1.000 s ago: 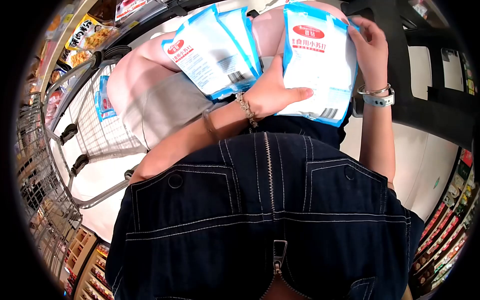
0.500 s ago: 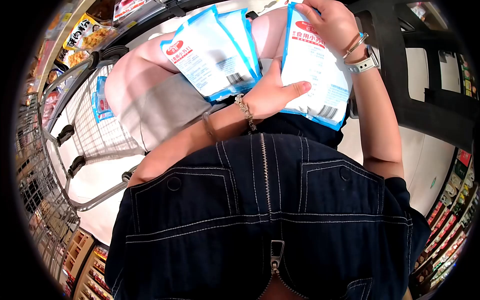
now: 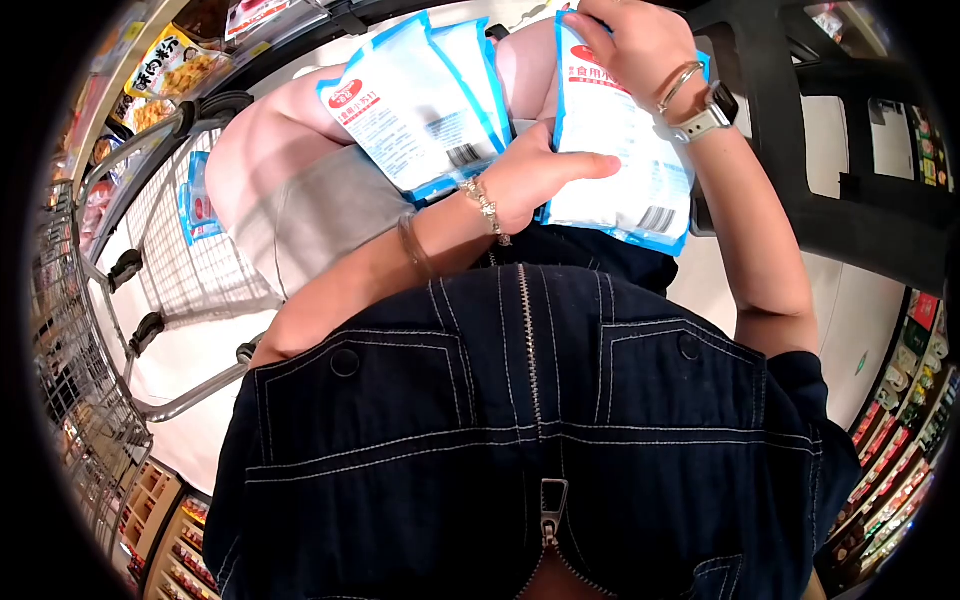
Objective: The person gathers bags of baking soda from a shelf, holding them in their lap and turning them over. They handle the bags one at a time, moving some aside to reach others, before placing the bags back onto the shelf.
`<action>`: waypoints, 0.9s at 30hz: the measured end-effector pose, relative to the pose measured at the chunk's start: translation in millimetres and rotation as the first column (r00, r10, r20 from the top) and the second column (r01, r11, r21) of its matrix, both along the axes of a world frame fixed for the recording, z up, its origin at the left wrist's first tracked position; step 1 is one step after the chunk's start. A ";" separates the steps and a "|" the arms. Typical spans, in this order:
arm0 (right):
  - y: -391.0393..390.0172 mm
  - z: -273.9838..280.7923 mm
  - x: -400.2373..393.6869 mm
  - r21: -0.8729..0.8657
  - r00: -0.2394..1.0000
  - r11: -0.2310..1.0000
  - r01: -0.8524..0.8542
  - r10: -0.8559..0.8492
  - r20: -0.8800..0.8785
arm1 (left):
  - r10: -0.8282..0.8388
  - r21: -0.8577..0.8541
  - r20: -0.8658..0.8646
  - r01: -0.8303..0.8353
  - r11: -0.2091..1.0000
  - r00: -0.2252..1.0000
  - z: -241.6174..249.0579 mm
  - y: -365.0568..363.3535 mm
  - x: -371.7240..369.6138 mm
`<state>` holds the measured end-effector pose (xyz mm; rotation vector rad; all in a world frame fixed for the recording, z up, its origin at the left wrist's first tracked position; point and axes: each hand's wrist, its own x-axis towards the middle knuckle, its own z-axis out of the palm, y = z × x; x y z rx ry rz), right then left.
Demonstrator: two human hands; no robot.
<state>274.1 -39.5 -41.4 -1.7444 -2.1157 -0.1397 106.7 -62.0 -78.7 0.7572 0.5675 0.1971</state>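
A white bag of baking soda (image 3: 610, 190) with blue edges and a red logo stands tilted over my lap. My left hand (image 3: 530, 175) grips its left side, thumb across the front and fingers hidden behind. At its top, my right hand (image 3: 640, 50) has curled fingers closed on the upper edge and covers part of the red print. Beside my left hand, another baking soda bag (image 3: 415, 115) rests on my thighs. A further matching bag (image 3: 480, 65) shows partly behind that one.
A wire shopping cart (image 3: 90, 330) stands at the left. Blue packets (image 3: 200, 205) lie beyond my leg. Snack bags (image 3: 175, 65) fill a shelf at the upper left. A black frame (image 3: 780, 120) is close to my right arm, with stocked shelves (image 3: 900, 430) at the lower right.
The held bag has shifted slightly left, and my right hand has moved left with it along the top. My left hand keeps its grip. The bags on my lap have shifted only slightly left.
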 end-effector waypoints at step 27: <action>-147.1 -25.3 -39.3 -0.288 -0.705 0.949 0.128 -0.117 -0.699 | 0.139 0.720 -0.245 0.275 -0.637 0.960 29.9 -55.4 19.7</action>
